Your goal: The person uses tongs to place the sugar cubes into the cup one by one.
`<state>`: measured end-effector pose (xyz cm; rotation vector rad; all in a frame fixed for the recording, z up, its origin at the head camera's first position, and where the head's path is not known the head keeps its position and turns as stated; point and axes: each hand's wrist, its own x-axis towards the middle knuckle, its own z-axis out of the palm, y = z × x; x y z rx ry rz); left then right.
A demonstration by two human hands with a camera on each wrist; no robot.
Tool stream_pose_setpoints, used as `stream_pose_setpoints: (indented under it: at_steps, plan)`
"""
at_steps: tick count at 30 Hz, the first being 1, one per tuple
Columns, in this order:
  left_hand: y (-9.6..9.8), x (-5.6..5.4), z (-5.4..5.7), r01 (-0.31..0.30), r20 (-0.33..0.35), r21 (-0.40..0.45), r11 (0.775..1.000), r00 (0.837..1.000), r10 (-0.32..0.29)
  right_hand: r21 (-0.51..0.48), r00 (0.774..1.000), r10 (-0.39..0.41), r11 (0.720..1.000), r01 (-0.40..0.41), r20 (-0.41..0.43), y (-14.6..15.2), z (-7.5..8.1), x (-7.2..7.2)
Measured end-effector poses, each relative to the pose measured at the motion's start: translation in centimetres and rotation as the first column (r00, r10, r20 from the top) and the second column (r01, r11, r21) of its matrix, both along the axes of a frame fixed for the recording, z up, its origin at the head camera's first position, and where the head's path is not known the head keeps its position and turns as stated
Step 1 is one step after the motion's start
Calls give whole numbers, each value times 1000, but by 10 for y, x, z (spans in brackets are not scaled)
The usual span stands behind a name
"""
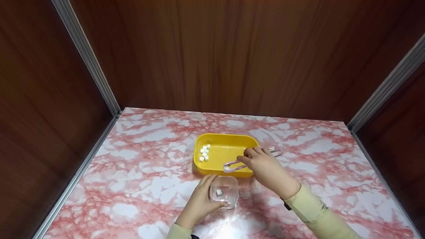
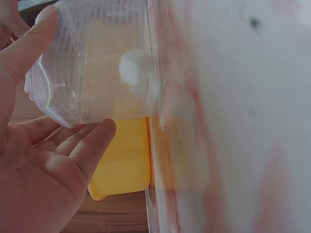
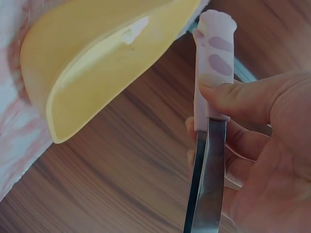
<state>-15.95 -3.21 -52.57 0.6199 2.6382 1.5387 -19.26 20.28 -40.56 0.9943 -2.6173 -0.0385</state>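
My left hand (image 1: 200, 201) holds a small clear plastic container (image 1: 229, 186) between thumb and fingers, on the marbled tabletop. One white cube (image 1: 218, 192) lies inside it, also seen through the wall in the left wrist view. My right hand (image 1: 267, 167) pinches metal tongs (image 3: 211, 170) with pale pink, paw-patterned tips, over the front right of a yellow tub (image 1: 226, 136). A white patch shows at the tips in the head view, like a cube; the right wrist view does not make it clear. Several white cubes (image 1: 204, 152) lie at the tub's left end.
The tabletop (image 1: 139, 172) has a red and white marbled surface. Dark wood-grain panels (image 1: 215, 59) stand behind it and at both sides, with metal rails (image 1: 89, 56) at the corners. The container stands just in front of the tub.
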Motion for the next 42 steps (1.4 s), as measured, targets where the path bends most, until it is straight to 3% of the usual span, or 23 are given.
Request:
stream_pose_setpoints:
  at_steps: [8,19,31,42]
  plan:
    - [0,0,-1,21,-1,16,1000,1000,-21,1,999,39,999,-39,-24,-3,-6,11]
    - [0,-1,-1,14,8,4,1000,1000,-14,6,997,60,998,-61,47,-8,-21,22]
    - [0,-1,-1,15,-19,-1,1000,1000,-15,67,995,65,995,-69,71,-12,-27,25]
    - [-1,0,-1,21,-6,0,1000,1000,-21,59,995,87,994,-90,52,-13,-33,28]
